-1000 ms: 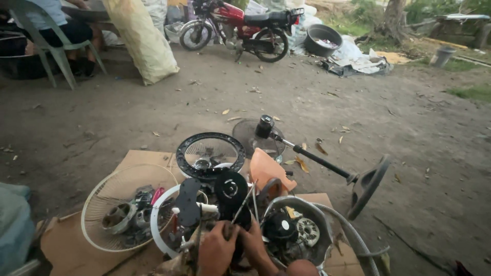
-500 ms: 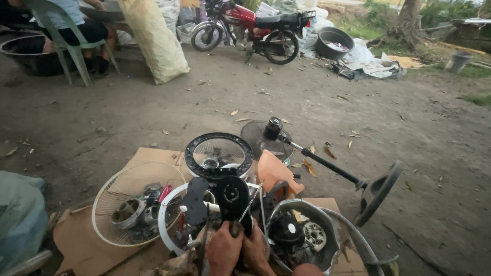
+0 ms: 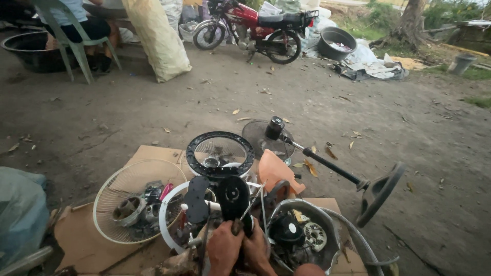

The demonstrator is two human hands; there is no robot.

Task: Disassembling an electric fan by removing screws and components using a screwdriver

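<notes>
Both hands, left hand (image 3: 225,249) and right hand (image 3: 257,249), seem clenched together on a black fan motor housing (image 3: 233,197) rising just beyond the fingers, its long axis pointing away.

Parked at the far edge of the dirt yard: a red motorcycle (image 3: 255,28), beside a tall pale sack (image 3: 157,38) and a green plastic chair (image 3: 66,36). Nearer, lying on the ground, a black fan stand (image 3: 353,176); left of it, on cardboard (image 3: 82,240), a white wire fan guard (image 3: 134,200).
</notes>
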